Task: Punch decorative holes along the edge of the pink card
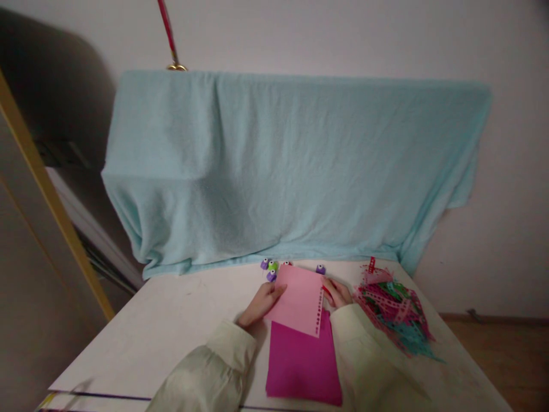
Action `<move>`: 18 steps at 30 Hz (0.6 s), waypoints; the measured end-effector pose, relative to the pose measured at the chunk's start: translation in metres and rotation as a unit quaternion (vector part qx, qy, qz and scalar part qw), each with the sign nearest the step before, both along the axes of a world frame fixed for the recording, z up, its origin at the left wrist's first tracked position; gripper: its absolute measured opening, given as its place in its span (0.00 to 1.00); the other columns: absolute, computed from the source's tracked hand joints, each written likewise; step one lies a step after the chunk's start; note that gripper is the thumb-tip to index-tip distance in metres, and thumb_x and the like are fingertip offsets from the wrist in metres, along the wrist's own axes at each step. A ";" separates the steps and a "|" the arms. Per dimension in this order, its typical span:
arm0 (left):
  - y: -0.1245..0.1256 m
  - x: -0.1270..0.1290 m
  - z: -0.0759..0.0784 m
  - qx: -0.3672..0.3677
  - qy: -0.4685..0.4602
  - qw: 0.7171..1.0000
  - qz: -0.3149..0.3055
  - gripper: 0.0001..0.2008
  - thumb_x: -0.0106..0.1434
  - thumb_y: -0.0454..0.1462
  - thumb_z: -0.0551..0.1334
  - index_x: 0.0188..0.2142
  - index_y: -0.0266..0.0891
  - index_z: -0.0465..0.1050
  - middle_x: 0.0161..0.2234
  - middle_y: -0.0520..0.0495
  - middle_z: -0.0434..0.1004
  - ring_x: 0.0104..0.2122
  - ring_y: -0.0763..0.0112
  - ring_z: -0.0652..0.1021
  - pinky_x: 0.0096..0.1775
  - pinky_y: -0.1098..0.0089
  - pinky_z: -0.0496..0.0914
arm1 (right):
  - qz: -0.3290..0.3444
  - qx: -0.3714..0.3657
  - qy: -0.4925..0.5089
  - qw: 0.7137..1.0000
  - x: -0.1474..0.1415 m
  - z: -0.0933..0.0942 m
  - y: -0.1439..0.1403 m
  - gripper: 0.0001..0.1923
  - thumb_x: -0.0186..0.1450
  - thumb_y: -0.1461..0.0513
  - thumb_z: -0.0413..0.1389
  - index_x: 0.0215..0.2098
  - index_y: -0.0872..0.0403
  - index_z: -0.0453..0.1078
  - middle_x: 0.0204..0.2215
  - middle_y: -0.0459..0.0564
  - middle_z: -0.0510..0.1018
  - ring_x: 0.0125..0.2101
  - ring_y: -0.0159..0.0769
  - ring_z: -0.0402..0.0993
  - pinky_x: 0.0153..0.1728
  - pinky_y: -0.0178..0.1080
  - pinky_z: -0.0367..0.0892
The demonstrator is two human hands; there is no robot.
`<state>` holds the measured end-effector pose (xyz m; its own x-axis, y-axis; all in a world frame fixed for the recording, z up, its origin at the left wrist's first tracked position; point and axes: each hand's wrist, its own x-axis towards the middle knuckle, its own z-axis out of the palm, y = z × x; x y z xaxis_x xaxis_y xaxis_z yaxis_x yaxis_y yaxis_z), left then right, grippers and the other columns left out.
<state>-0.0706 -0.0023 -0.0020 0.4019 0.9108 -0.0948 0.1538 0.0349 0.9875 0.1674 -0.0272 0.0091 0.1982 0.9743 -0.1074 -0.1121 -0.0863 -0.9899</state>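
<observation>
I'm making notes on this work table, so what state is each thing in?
Pink sheet: held, tilted, holes along its right edge.
Left hand: gripping the sheet's left edge.
Right hand: at the right edge, fingers curled around a small red item.
Magenta paper: lying flat, partly hidden.
Punched strips: heaped, tangled.
Small eyed pieces: scattered beyond the sheet.
Light blue cloth: draped, creased.

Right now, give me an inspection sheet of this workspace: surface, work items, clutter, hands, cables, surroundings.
Surface: white table, faintly marked.
Work items: pink sheet, holes along its right edge, overlapping magenta paper.
Clutter: heaped colourful strips at right; small purple and green pieces beyond the sheet.
Hands: left hand grips the sheet's left edge; right hand at its right edge, with an indistinct red item.
Cables: nothing seen.
Surroundings: light-blue cloth behind the table; red strap above; pale wall.
</observation>
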 end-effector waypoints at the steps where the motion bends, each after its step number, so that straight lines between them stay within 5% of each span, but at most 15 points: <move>1: 0.000 0.000 -0.001 -0.003 -0.002 1.000 0.001 0.31 0.55 0.60 0.57 0.32 0.30 0.73 0.28 0.42 0.76 0.26 0.65 0.74 0.27 0.70 0.65 | 0.000 0.000 -0.003 1.000 0.001 0.000 0.000 0.28 0.49 0.39 0.60 0.17 0.53 0.58 0.10 0.38 0.55 0.11 0.21 0.45 0.14 0.33 0.35; 18: -0.008 0.000 0.024 -0.013 -0.001 1.000 -0.001 0.31 0.52 0.60 0.60 0.30 0.31 0.73 0.23 0.44 0.74 0.26 0.64 0.74 0.27 0.69 0.65 | -0.003 -0.030 -0.006 1.000 -0.006 0.005 -0.002 0.26 0.46 0.41 0.62 0.23 0.55 0.67 0.10 0.37 0.56 0.11 0.21 0.43 0.14 0.32 0.33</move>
